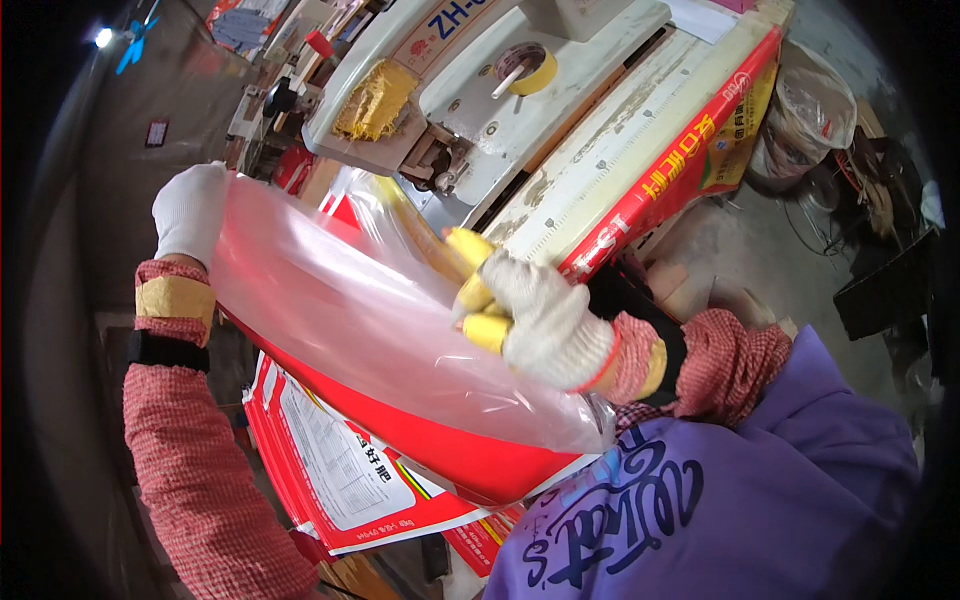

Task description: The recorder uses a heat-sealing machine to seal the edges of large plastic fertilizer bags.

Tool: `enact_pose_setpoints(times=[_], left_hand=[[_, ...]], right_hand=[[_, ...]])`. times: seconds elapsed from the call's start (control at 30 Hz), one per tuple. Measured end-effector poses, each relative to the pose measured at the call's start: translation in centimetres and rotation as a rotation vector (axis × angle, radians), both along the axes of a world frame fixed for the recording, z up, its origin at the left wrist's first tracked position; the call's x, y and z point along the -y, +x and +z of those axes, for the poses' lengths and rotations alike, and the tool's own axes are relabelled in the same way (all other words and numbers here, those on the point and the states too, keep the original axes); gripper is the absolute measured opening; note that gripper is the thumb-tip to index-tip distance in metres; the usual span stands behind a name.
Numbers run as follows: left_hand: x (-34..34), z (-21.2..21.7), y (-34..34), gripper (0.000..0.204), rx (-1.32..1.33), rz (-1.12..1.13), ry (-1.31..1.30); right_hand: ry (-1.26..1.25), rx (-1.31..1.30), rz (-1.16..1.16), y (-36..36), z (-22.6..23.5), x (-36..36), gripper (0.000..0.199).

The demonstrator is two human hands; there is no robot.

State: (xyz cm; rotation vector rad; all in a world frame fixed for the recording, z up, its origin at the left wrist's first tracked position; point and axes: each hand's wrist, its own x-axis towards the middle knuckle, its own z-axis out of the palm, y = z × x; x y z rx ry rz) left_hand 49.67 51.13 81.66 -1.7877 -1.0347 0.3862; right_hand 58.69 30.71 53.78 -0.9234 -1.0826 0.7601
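A red bag [420,430] with a clear plastic liner [340,300] stretches across the middle, its long open edge bowed. At the left end of that edge, my left hand [192,212], in a white knitted glove, is closed on the liner. My right hand [530,315] wears a white glove with yellow tape round the fingers. Those fingers are curled and closed on the liner's upper side, right of the middle; the fingertips are partly hidden. Just beyond the hands stands a light-coloured industrial sewing machine [590,60], its needle end near the liner.
A tape roll [525,70] lies on the machine, and a yellow cloth pad [375,100] covers part of its head. Red-and-yellow printed sheeting [680,150] wraps the table's front edge. Printed red and white bags [340,470] hang below the liner. A clear plastic sack [805,115] stands at the right.
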Motion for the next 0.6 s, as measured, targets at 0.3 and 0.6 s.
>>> enact_pose_setpoints(times=[0.3,0.6], left_hand=[[-1.3,0.4,-1.7,0.023,-0.080,-0.241,0.109],[-6.4,-7.3,-0.5,0.027,0.082,-0.320,0.085]], right_hand=[[-0.472,0.632,0.538,0.8,2.1,-3.9,0.048],[-0.187,0.267,0.154,-5.5,3.1,-3.4,0.026]])
